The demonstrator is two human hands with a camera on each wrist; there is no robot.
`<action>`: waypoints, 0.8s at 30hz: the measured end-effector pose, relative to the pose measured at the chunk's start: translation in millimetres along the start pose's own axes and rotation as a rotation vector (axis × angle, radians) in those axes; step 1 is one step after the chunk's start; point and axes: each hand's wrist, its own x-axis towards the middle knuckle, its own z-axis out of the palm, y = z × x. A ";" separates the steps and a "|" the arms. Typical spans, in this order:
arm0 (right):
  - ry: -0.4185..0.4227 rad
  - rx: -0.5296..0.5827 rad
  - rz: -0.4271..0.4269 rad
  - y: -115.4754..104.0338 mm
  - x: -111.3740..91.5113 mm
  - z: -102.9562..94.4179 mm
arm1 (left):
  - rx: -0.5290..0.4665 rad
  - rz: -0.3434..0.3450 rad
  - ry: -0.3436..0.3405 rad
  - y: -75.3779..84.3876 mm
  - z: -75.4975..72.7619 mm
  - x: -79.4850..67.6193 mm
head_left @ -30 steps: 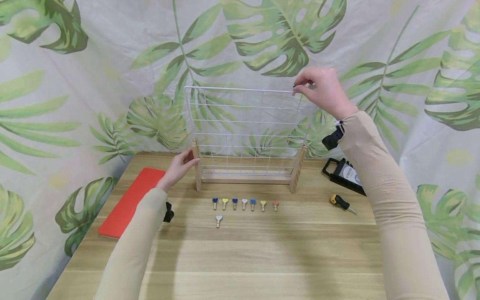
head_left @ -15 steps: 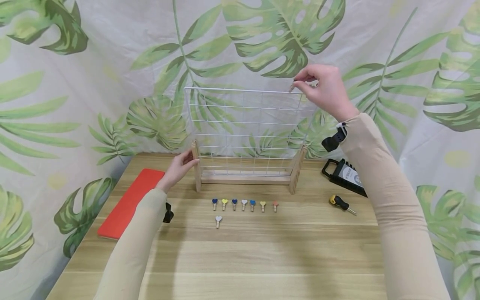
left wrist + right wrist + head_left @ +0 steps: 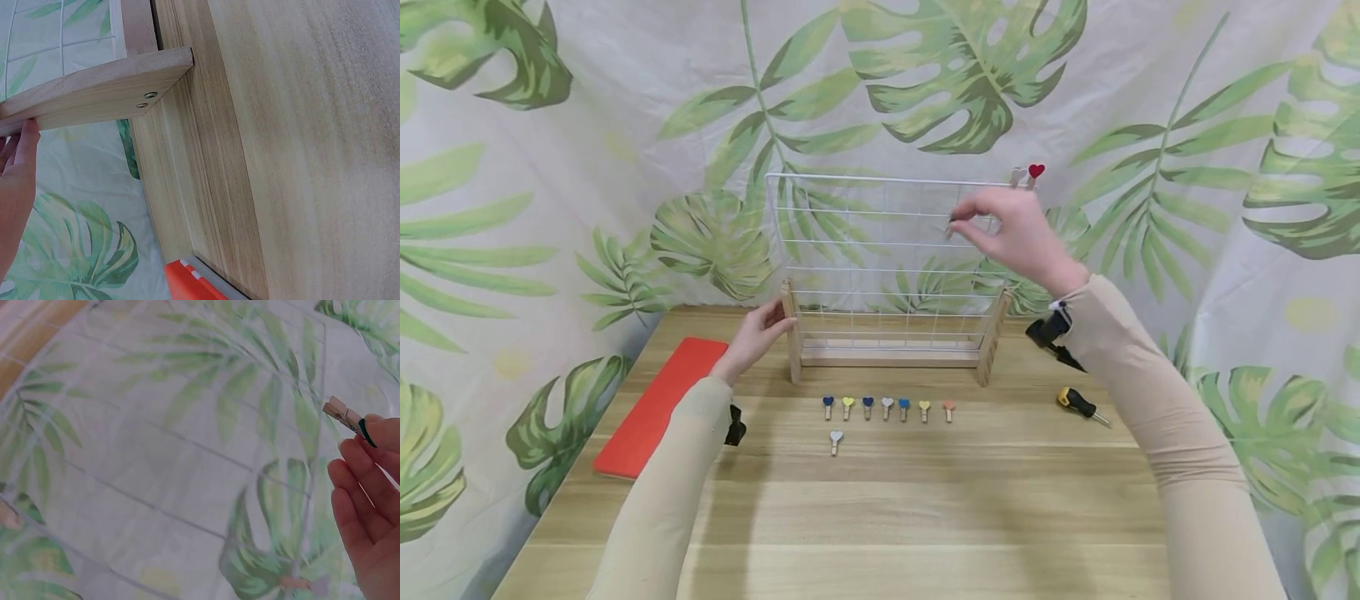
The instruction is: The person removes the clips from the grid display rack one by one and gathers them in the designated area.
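Observation:
A white wire grid rack stands upright in a wooden base. My left hand grips the left wooden upright, thumb at the front edge. In the left wrist view the upright shows two screw heads near its foot. My right hand pinches a small wooden clothespin with a dark green end, its free tip toward the grid's wires. A red heart clothespin and a white heart clothespin sit on the top wire at the right corner.
Several heart clothespins lie in a row before the rack, among them an orange one. A white heart clothespin lies nearer. A red flat case is at left. A screwdriver and a partly hidden black case are at right.
My right hand has moved from the top wire down and left with the clothespin, uncovering the red and white heart clothespins at the corner. My left hand stays on the upright.

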 end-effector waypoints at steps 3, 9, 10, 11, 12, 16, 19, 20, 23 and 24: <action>-0.052 0.040 -0.009 -2.9 -14.7 22.9 | -0.003 0.004 0.002 -1.2 -0.2 1.0; -0.224 0.133 0.041 -9.9 -51.7 78.6 | 0.002 0.005 0.003 -0.8 0.4 0.7; -0.252 0.146 0.053 -11.5 -58.5 88.3 | -0.002 0.003 0.001 0.2 0.5 0.3; -0.276 0.162 0.063 -13.3 -64.9 97.7 | -0.007 -0.001 -0.002 1.9 0.7 -0.3; -0.295 0.177 0.073 -15.2 -71.3 106.7 | -0.003 -0.003 -0.007 6.0 0.5 -1.9; -0.364 0.237 0.142 -23.3 -94.1 142.5 | -0.003 -0.031 -0.031 25.3 -1.6 -10.4; -0.436 0.276 0.209 -30.8 -108.3 164.5 | 0.003 -0.044 -0.044 34.7 -3.3 -15.0; -0.455 0.282 0.221 -33.1 -112.9 171.5 | -0.002 -0.046 -0.043 32.9 -3.4 -13.8; -0.513 0.298 0.259 -40.5 -124.7 189.0 | -0.012 -0.034 -0.039 19.6 -3.0 -7.6; -0.527 0.294 0.261 -42.3 -128.4 194.9 | -0.014 -0.028 -0.034 13.4 -2.7 -4.6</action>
